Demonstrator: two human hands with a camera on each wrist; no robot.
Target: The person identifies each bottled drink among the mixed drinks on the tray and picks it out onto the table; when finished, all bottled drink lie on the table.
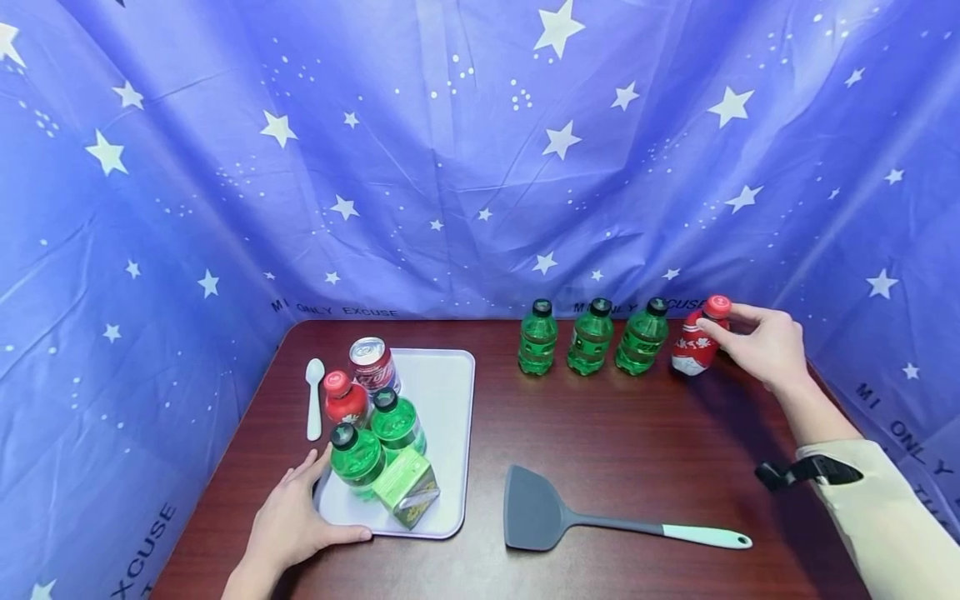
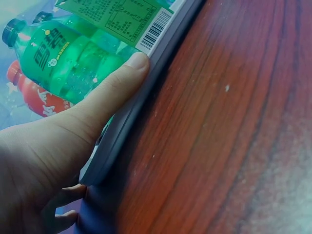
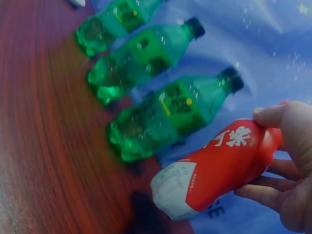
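My right hand (image 1: pixel 765 346) pinches a red cola bottle (image 1: pixel 693 346) near its cap, with the thumb on one side and fingers on the other. This bottle leans at the right end of a row of green soda bottles (image 3: pixel 151 119); I cannot tell whether its base touches the table. At the near left corner of a white tray (image 1: pixel 442 392), my left hand (image 1: pixel 288 517) rests with its thumb stretched along the front rim and its fingers at the left side. On the tray stand a soda can (image 1: pixel 372 367), another red bottle (image 1: pixel 347 402), two green bottles (image 1: pixel 358 460) and a green carton (image 1: pixel 407 487).
A white spoon (image 1: pixel 314 400) lies left of the tray on the dark wooden table (image 1: pixel 600 450). Right of the tray, a grey spatula (image 1: pixel 536 510) with a pale green handle end lies near the front. A blue star-patterned curtain (image 1: pixel 465 167) surrounds the back and sides.
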